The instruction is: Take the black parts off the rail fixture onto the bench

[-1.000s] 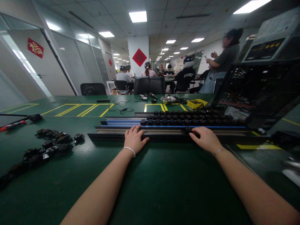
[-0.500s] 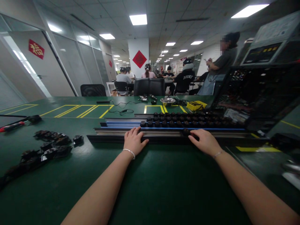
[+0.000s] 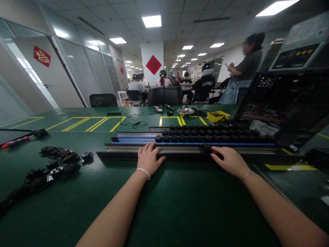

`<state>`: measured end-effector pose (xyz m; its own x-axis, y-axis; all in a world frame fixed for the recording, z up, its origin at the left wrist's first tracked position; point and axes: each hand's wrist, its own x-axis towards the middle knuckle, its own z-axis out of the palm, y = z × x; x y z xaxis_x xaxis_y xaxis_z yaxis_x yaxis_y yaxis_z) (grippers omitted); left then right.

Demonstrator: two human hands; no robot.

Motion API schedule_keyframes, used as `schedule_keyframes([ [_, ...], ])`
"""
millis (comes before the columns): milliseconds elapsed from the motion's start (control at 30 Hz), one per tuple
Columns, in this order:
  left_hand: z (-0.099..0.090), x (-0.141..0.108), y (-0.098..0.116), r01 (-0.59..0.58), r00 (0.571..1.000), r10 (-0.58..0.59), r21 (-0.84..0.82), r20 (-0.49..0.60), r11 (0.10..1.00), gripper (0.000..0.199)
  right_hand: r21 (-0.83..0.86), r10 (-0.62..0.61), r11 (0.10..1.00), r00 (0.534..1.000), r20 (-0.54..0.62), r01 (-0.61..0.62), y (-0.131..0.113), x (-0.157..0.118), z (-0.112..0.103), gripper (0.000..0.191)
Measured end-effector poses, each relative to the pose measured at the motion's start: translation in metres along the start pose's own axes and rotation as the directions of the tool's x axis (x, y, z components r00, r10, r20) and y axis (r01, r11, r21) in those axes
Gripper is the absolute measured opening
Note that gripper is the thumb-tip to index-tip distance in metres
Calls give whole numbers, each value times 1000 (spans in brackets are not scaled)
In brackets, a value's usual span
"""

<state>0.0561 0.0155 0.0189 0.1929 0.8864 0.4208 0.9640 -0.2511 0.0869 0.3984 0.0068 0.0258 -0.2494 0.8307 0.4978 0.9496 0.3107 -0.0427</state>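
Hands on the long metal rail rack [image 3: 180, 148]: left hand [image 3: 149, 158] flat, fingers spread, gripping nothing; right hand [image 3: 230, 159] fingertips touching a small black part [image 3: 206, 148], grasp unclear.

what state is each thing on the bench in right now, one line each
left hand: flat, fingers spread, resting on the near rail
right hand: fingertips on one black part at the near rail
near rail: lying flat along the green bench
black part: seated alone on the near rail
rows of black parts: lined up on the blue rails
loose black parts: scattered in a heap at left
metal bowl: upright
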Motion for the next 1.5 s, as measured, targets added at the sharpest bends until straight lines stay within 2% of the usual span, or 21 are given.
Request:
schedule_keyframes([
  [567,-2,-1,1,4,1000,-4,-10,16,1000,30,-3,-65,998,998,13,65,-2,-1,2,39],
  [833,0,-2,-2,-20,1000,19,-23,-2,1000,29,-29,-53,998,998,45,55,-1,0,4,43],
  [1200,-4,-8,-4,-39,999,39,-36,9,999,30,-28,-16,999,1000,15,16,-3,1,6,41],
  [1500,0,-6,-4,-32,999,31,-40,-30,999,27,-76,-53,996,998,22,55,-1,2,8,43],
])
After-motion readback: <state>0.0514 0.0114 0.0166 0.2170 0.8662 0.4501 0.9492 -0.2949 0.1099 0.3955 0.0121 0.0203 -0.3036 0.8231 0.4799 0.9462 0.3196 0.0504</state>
